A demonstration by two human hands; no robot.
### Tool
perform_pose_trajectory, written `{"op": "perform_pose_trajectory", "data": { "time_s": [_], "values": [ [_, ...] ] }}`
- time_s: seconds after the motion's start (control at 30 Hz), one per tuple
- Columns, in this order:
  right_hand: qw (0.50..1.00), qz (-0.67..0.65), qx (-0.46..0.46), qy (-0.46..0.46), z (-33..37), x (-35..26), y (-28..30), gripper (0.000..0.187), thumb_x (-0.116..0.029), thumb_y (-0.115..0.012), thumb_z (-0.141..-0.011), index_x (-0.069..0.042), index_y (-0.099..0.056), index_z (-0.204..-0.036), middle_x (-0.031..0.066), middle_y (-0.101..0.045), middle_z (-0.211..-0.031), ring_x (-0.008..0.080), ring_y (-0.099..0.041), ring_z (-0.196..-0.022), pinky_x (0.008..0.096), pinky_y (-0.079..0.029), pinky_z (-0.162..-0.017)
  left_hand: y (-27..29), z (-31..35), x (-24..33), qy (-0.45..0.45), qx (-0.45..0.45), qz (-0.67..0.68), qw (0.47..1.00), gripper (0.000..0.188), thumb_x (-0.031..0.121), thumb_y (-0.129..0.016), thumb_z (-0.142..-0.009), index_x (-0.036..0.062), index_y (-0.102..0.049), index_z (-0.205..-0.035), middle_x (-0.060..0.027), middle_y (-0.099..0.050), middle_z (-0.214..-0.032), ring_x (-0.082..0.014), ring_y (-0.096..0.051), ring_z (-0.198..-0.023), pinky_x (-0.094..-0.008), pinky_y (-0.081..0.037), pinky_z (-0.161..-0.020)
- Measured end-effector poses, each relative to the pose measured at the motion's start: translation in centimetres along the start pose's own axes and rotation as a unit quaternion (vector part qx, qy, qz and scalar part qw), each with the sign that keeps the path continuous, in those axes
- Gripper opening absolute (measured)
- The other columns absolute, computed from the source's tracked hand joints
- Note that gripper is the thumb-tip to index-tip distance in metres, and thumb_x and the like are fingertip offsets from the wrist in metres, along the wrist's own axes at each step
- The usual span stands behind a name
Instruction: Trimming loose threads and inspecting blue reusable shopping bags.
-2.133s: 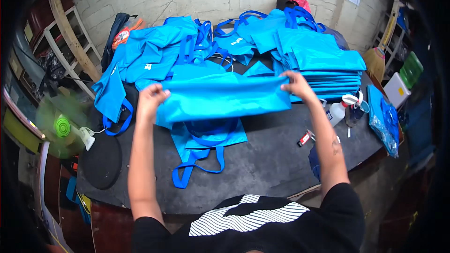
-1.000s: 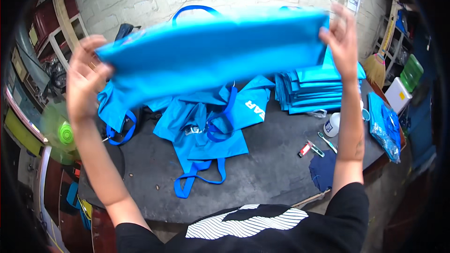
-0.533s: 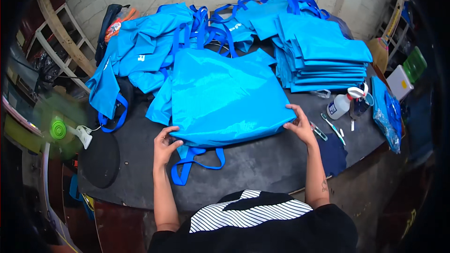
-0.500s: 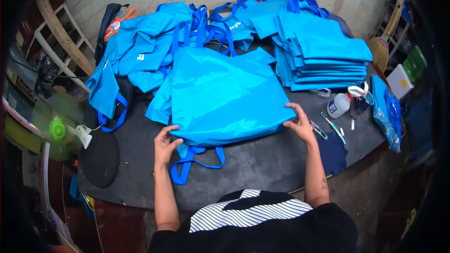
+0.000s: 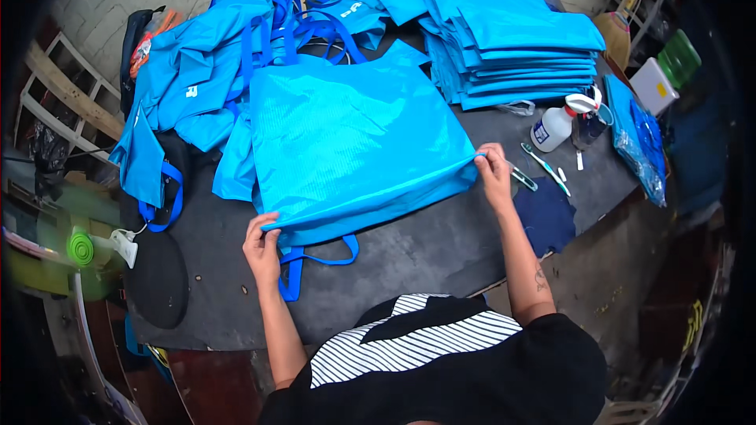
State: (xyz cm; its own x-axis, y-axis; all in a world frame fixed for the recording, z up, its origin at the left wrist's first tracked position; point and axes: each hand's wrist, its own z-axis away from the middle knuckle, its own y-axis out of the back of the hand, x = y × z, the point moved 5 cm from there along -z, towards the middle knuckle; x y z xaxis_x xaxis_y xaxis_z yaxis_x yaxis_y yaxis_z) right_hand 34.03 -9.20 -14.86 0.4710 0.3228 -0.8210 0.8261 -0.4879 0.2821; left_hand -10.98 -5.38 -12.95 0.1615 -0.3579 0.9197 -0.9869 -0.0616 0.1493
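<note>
A light blue tote bag (image 5: 354, 134) with darker blue handles lies in front of me on the black table. My left hand (image 5: 262, 244) pinches its near left corner between thumb and fingers. At the near right corner, my right hand (image 5: 494, 173) pinches the bag's edge in the same way. Between both hands the near edge is drawn out straight, showing a folded side panel. From under that edge a dark blue strap loop (image 5: 319, 261) sticks out toward me. The bag's own handles reach away at the far side.
A neat stack of folded blue bags (image 5: 520, 47) stands at the far right, a loose heap of bags (image 5: 197, 63) at the far left. A spray bottle (image 5: 554, 127), toothbrush (image 5: 546, 167), cutter (image 5: 522, 176) and navy cloth (image 5: 545, 216) lie right. A small fan (image 5: 81, 248) whirs left.
Both hands now pinch the bag's near corners more tightly, and the near edge has become straighter, with the side panel showing. The whole view has shifted slightly.
</note>
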Motion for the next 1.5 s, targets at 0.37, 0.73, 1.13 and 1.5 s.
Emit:
{"op": "perform_pose_trajectory", "data": {
  "time_s": [0.37,0.73,1.13,1.5],
  "values": [
    [0.954,0.292,-0.041,-0.060,3.5,0.8,-1.4,0.015,-0.019,-0.060,-0.087,-0.005,-0.057,-0.090,0.0147,-0.057,-0.082,0.0312,-0.050,-0.081,0.0413,-0.036,-0.076,-0.4,4.7,-3.9,0.134,0.087,-0.222,0.962,0.018,0.016,-0.057,-0.092,0.0030,-0.047,-0.098,-0.0023,-0.038,-0.058,-0.0101,-0.035,-0.053,-0.0292,-0.030,-0.050],
    [0.927,0.371,-0.054,-0.008,4.4,-2.6,0.3,0.015,-0.005,-0.058,-0.084,-0.005,-0.059,-0.099,0.0113,-0.059,-0.097,0.0312,-0.051,-0.094,0.0413,-0.037,-0.081,-0.5,5.8,-1.1,0.213,0.034,-0.369,0.904,0.023,0.013,-0.054,-0.092,0.0029,-0.048,-0.112,-0.0105,-0.057,-0.070,-0.0314,-0.057,-0.070,-0.0385,-0.043,-0.065],
    [0.966,0.231,0.010,0.115,3.1,-13.6,-2.1,0.026,0.001,-0.050,-0.086,-0.002,-0.062,-0.108,0.0142,-0.056,-0.114,0.0307,-0.049,-0.109,0.0382,-0.035,-0.097,-1.0,4.9,1.2,0.044,0.071,-0.405,0.910,0.042,0.023,-0.062,-0.088,0.0078,-0.053,-0.125,-0.0211,-0.046,-0.127,-0.0348,-0.044,-0.116,-0.0456,-0.032,-0.101],
    [0.956,0.290,0.034,-0.034,5.9,-4.7,-1.3,0.016,-0.016,-0.062,-0.089,-0.002,-0.056,-0.083,0.0076,-0.060,-0.071,0.0214,-0.057,-0.065,0.0322,-0.044,-0.061,2.7,5.3,-0.5,0.095,0.122,-0.110,0.982,0.014,0.009,-0.058,-0.093,0.0017,-0.053,-0.104,0.0051,-0.045,-0.066,-0.0029,-0.036,-0.059,-0.0219,-0.029,-0.052]
  ]
}}
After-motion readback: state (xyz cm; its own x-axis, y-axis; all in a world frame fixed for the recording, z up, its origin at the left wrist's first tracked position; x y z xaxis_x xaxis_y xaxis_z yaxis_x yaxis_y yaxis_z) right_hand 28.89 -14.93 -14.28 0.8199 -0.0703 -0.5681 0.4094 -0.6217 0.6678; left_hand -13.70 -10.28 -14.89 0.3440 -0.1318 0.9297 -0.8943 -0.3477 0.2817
